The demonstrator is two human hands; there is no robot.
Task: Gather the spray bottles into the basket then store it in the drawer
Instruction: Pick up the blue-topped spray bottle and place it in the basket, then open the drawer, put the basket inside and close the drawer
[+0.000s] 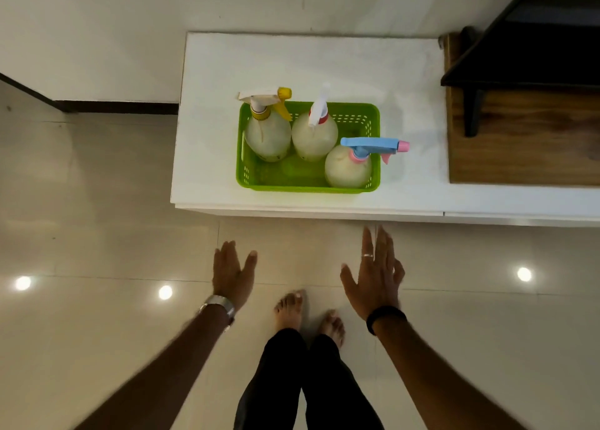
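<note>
A green plastic basket (pixel 279 179) sits on top of a low white cabinet (pixel 324 59). Three pale round spray bottles stand inside it: one with a yellow trigger (pixel 268 134) at the left, one with a white and red trigger (pixel 314 137) in the middle, one with a blue and pink trigger (pixel 349 166) at the front right. My left hand (pixel 232 275) and my right hand (pixel 376 278) hover over the floor in front of the cabinet, below the basket, both with fingers spread and holding nothing. No drawer front shows from this angle.
A wooden board (pixel 519 147) with a black stand (pixel 519 56) on it occupies the cabinet's right end. The wall (pixel 97 33) runs behind and to the left. Glossy floor tiles (pixel 97 234) reflect ceiling lights. My bare feet (pixel 308 316) stand close to the cabinet's front edge.
</note>
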